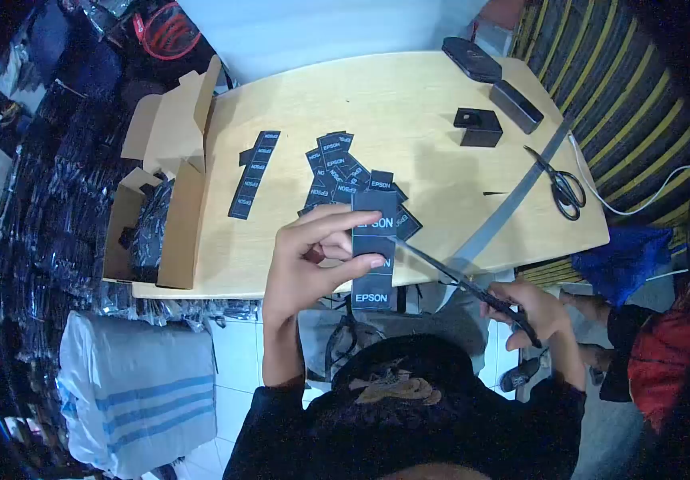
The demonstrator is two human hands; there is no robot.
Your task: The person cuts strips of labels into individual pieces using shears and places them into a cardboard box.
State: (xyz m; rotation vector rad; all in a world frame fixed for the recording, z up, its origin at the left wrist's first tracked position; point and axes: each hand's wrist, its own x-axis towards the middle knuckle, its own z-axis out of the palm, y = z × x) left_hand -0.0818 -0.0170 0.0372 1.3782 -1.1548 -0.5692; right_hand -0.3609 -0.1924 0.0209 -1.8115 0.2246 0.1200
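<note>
My left hand [297,260] pinches a black label strip [373,282] printed EPSON, held upright over the table's front edge. Its thumb and forefinger lie across the strip's face. In my right hand [541,308] is a pair of black scissors [473,286], gripped by the handles, with the blade tips right at the strip's right edge, near its middle. Behind the strip, a heap of EPSON labels [333,162] lies on the table. Left of the heap is a longer EPSON strip [253,178], lying over another small dark piece.
An open cardboard box [181,240] with dark pieces inside stands at the table's left. Another pair of scissors [567,194] lies at right beside a long grey band [509,200]. Black boxes [516,106] sit farther back. A person in red and black [657,360] is at right.
</note>
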